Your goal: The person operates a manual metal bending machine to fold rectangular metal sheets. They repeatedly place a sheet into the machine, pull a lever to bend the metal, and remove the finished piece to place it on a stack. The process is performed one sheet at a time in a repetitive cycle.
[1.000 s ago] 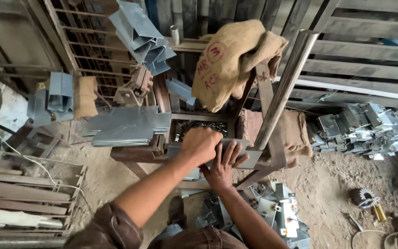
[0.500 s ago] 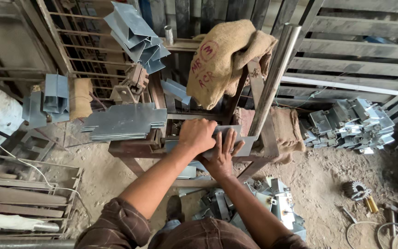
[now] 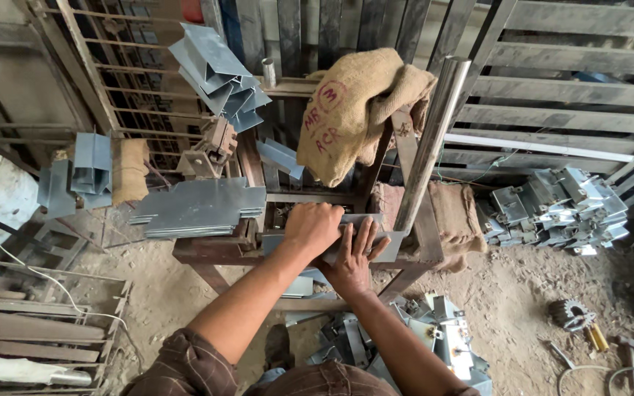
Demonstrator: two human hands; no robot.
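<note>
A grey cut metal sheet piece lies on the bed of a rusty steel-frame press in front of me. My left hand is closed in a fist over the piece's left part. Just below and to the right of it, my right hand presses flat on the same piece with its fingers spread. A polished steel lever bar rises at a slant just right of my hands. What lies under my left fist is hidden.
A stack of flat cut sheets rests on the frame's left side, with folded pieces above. A burlap sack hangs over the top. Bent parts are piled at right and on the floor. A gear lies on the dirt.
Both hands stay on the sheet piece at the press. My right hand has come out from under the left and spread flat on the piece.
</note>
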